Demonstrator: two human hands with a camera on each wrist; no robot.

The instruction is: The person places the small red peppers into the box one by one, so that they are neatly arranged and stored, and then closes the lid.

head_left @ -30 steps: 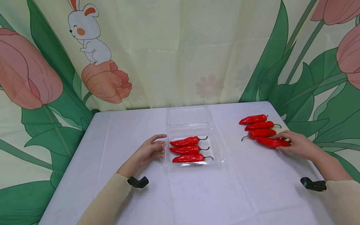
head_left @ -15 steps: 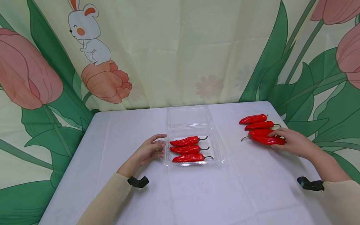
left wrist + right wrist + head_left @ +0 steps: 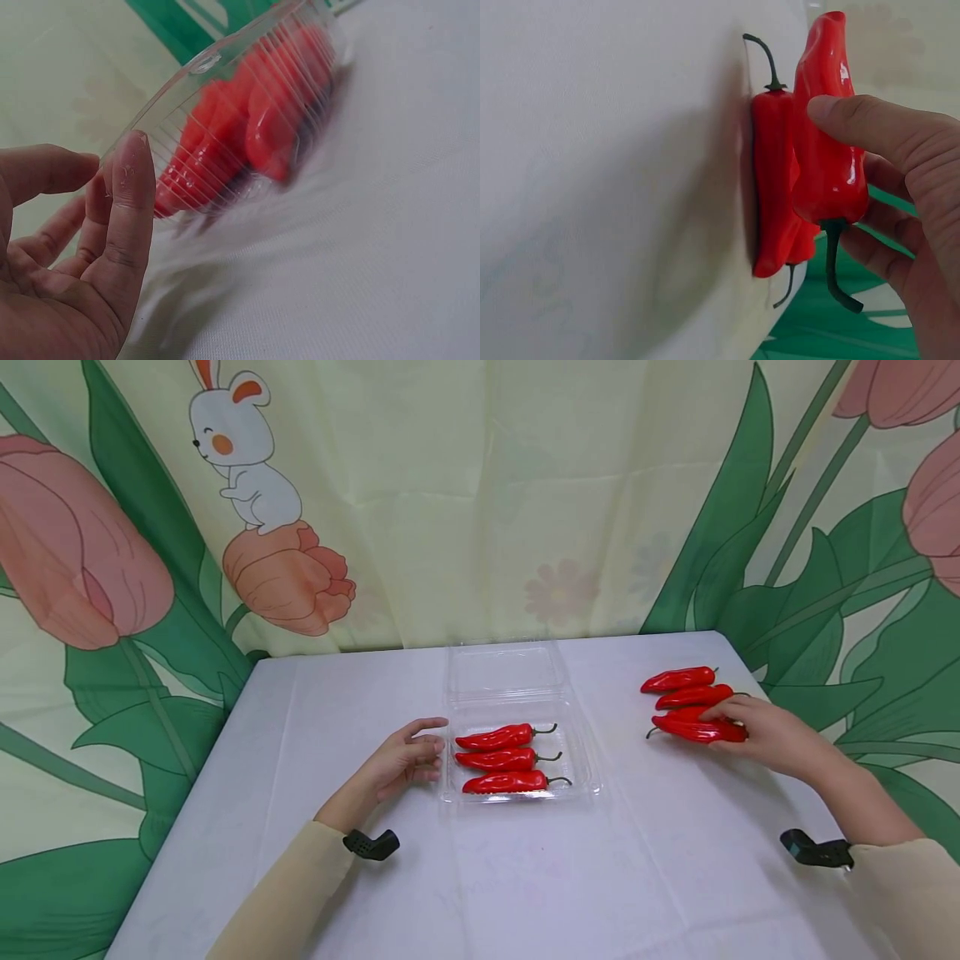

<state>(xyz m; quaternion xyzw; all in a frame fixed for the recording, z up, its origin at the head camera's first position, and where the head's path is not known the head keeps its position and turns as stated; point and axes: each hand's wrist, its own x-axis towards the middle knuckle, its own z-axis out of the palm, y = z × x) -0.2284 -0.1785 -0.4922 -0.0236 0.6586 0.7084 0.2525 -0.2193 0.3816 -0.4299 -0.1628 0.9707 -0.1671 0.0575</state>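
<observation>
My right hand [image 3: 772, 735] pinches a red chili pepper [image 3: 829, 172] between thumb and fingers, its dark green stem hanging free in the right wrist view. Just behind it, another red pepper [image 3: 771, 180] lies on the table, partly covered by the held one. Two further peppers [image 3: 678, 679] lie beyond, at the back right. A clear plastic clamshell box [image 3: 583, 756] stands mid-table with three red peppers [image 3: 502, 760] side by side in it, stems to the right. At its left rim rests my left hand [image 3: 401, 758], fingers loosely bent, fingertips right at the plastic wall.
The box's clear lid [image 3: 506, 670] lies folded back toward the curtain. A white cloth covers the table [image 3: 540, 877]. Behind stands a printed curtain [image 3: 420, 527] with tulips and a rabbit. Dark wrist cameras sit on both sleeves.
My right hand has moved leftward with the gripped pepper, which now overlaps the pepper behind it in the head view. The left hand and the box have stayed in place.
</observation>
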